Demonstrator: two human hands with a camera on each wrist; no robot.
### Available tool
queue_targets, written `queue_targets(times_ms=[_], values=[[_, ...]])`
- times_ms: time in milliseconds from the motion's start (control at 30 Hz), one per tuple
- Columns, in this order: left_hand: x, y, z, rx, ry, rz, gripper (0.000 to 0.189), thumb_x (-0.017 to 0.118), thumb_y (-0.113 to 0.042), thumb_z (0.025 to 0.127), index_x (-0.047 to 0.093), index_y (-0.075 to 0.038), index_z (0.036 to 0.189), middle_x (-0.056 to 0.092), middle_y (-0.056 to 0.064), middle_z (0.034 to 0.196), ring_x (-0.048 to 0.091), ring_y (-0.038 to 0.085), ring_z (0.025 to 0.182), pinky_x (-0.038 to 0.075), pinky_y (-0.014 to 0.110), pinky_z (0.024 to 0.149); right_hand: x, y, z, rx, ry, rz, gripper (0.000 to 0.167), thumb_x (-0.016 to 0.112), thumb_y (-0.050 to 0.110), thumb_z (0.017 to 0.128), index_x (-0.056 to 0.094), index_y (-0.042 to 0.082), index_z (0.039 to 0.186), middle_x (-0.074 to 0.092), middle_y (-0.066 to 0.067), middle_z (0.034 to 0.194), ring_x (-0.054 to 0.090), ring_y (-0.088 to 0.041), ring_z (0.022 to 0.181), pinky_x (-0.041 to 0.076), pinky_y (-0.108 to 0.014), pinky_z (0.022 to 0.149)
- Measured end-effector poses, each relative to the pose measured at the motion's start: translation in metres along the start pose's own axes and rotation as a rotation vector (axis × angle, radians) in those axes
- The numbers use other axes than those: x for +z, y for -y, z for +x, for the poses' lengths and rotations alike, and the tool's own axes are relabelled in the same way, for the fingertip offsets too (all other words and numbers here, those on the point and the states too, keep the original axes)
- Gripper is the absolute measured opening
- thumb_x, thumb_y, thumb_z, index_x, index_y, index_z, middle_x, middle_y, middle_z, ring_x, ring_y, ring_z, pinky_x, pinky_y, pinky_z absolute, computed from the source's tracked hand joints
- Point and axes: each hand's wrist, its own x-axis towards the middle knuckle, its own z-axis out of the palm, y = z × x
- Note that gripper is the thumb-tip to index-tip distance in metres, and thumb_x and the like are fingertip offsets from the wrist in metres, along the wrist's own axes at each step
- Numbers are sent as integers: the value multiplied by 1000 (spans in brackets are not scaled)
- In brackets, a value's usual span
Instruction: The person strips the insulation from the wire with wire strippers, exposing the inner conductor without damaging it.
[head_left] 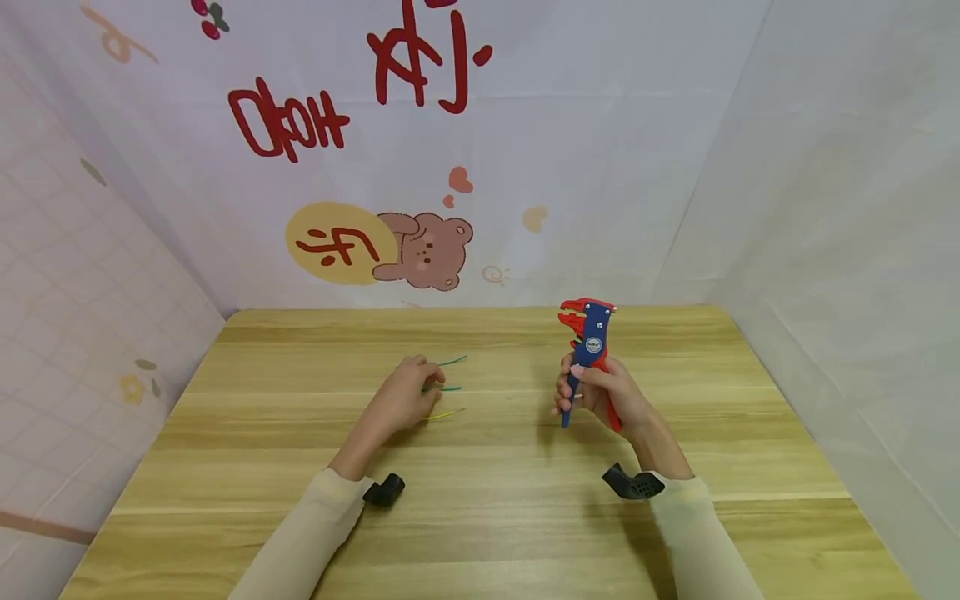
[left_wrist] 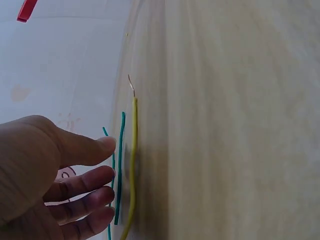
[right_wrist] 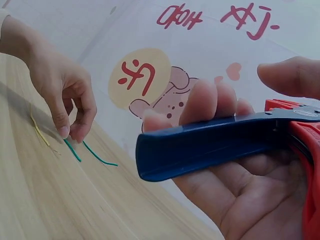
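My right hand (head_left: 611, 387) grips a blue and red wire stripper (head_left: 594, 333) above the table, its jaws pointing up and to the left. In the right wrist view, fingers curl behind its blue handle (right_wrist: 210, 147). My left hand (head_left: 405, 396) reaches down over several thin wires, thumb and fingers a little apart. Nearest its fingertips is a short green wire (left_wrist: 120, 170); whether they touch it I cannot tell. A second green wire (right_wrist: 100, 156) lies farther back. Nearer the front lies a yellow wire (left_wrist: 133, 150) with bare copper strands at one end.
The wood-grain table (head_left: 495, 500) is bounded by a printed cloth backdrop (head_left: 600, 167) behind and pale cloth at both sides. Black wrist mounts (head_left: 384, 490) sit at both cuffs.
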Motion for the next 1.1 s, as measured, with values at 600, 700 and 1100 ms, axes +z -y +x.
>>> queue_targets(times_ms=[600, 700, 1100], values=[[4, 8, 9, -56, 80, -50, 10, 65, -2, 97, 67, -7, 88, 54, 5, 84, 48, 20, 82, 44, 33, 75, -1, 1, -1, -59, 101, 25, 27, 26, 0, 104, 50, -2, 116, 67, -9, 91, 71, -21, 81, 62, -45, 81], [5, 7, 8, -68, 95, -42, 12, 64, -1, 98, 65, -8, 88, 55, 4, 86, 49, 20, 83, 45, 34, 76, 1, 1, -2, -55, 50, -11, 24, 28, 0, 105, 51, -2, 114, 67, -10, 89, 71, -21, 78, 62, -45, 79], [4, -1, 3, -41, 62, -3, 15, 63, 1, 97, 63, -10, 88, 56, 1, 87, 50, 20, 88, 47, 36, 81, 10, 2, -1, -50, -91, -169, 11, 41, -1, 106, 51, -1, 109, 68, -8, 82, 71, -20, 71, 63, -50, 75]])
